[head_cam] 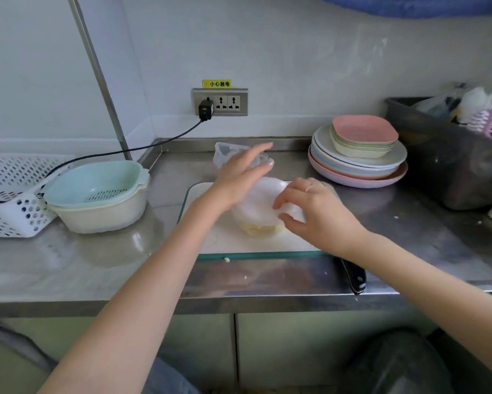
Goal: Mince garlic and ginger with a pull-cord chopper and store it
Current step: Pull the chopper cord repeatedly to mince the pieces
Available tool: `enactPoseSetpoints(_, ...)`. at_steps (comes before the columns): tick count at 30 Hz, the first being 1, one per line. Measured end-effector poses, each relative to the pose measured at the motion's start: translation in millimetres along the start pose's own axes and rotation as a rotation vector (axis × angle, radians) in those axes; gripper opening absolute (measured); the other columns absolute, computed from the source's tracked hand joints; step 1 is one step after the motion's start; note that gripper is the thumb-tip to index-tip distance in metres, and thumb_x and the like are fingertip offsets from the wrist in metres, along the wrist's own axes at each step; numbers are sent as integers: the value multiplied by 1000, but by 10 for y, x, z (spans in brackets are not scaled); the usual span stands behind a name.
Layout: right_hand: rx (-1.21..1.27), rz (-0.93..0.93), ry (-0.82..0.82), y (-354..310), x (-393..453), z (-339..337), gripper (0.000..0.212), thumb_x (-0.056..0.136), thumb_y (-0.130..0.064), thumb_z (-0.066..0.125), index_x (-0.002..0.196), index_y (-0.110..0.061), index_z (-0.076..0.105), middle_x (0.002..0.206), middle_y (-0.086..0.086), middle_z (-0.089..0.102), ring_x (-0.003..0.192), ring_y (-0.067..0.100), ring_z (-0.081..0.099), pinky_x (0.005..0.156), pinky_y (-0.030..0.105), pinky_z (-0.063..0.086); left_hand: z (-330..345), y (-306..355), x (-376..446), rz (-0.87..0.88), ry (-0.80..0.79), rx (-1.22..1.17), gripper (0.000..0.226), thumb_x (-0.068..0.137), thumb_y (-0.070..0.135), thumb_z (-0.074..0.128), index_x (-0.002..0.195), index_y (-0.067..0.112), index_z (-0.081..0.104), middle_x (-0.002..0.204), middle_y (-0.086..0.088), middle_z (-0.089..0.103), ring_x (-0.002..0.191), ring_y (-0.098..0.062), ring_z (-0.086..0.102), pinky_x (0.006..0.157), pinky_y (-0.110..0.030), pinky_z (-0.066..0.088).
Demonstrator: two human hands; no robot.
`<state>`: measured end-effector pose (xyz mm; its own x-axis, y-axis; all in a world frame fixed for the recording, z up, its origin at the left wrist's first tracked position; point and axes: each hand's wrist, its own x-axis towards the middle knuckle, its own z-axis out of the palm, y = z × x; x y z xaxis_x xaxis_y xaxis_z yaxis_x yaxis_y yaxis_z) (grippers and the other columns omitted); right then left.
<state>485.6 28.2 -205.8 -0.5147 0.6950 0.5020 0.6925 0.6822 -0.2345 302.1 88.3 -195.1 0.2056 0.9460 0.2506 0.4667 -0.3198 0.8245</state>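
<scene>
A pull-cord chopper [260, 214] with a white lid and a clear bowl holding pale yellow mince stands on a white cutting board [199, 200] with a green edge. My right hand [316, 211] curls its fingers round the right side of the lid. Above the lid's left side hovers my left hand [239, 177], fingers straight, blurred and holding nothing. A clear plastic container [225, 152] sits behind the board, partly hidden by my left hand.
A teal colander in a cream bowl [97, 194] and a white perforated basket [9, 194] stand left. Stacked plates [358, 155] and a dark bin [449, 160] stand right. A black knife handle [353, 275] lies by the counter's front edge. A charger cable [142, 147] trails from the socket.
</scene>
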Motion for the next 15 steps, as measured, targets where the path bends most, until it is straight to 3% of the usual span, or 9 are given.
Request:
enactPoseSetpoints(2, -38, 29, 7, -42, -132, 106, 33, 76, -20, 64, 109, -18, 64, 108, 4, 61, 95, 32, 59, 79, 49, 50, 124, 98, -10, -22, -207, 318, 72, 67, 74, 41, 132, 44, 50, 145, 9, 47, 133, -13, 42, 111, -40, 32)
enactPoseSetpoints(4, -116, 16, 45, -176, -210, 242, 36, 71, -11, 68, 106, -13, 66, 104, 7, 63, 88, 34, 61, 71, 43, 52, 196, 128, -10, -83, -205, 549, 63, 73, 73, 45, 129, 45, 52, 143, 10, 48, 129, -18, 46, 103, -38, 38)
enactPoseSetpoints(7, -181, 43, 139, -300, -285, 340, 35, 68, -5, 71, 102, -14, 68, 100, 6, 64, 84, 32, 62, 67, 38, 49, 190, 126, -19, -127, -130, 523, 48, 83, 65, 53, 126, 43, 54, 141, 8, 48, 125, -20, 47, 98, -36, 38)
enactPoseSetpoints(9, -69, 176, 188, -275, -267, 273, 39, 76, -9, 67, 114, -17, 63, 112, 4, 63, 98, 30, 59, 77, 38, 47, 171, 97, -31, -93, -151, 516, 42, 87, 62, 50, 125, 43, 54, 140, 8, 49, 125, -19, 47, 97, -35, 38)
enactPoseSetpoints(11, 102, 328, 180, -158, -219, 170, 44, 83, -11, 62, 125, -17, 52, 120, 4, 60, 106, 26, 55, 79, 29, 39, 143, 84, -48, -64, -183, 477, 37, 91, 57, 49, 125, 44, 55, 139, 11, 51, 126, -16, 47, 99, -35, 38)
enactPoseSetpoints(13, 175, 315, 32, -19, -154, 109, 46, 85, -10, 60, 128, -14, 43, 125, 3, 60, 104, 26, 58, 74, 24, 35, 110, 64, -55, -47, -244, 514, 38, 93, 58, 46, 130, 48, 51, 144, 15, 46, 135, -14, 39, 108, -39, 31)
enactPoseSetpoints(15, 193, 258, -38, 38, -118, 52, 42, 84, -11, 64, 119, -11, 42, 120, 0, 64, 96, 22, 59, 73, 26, 36, 57, 52, -57, -42, -317, 624, 45, 90, 69, 35, 135, 60, 37, 153, 21, 29, 147, -9, 12, 117, -51, 8)
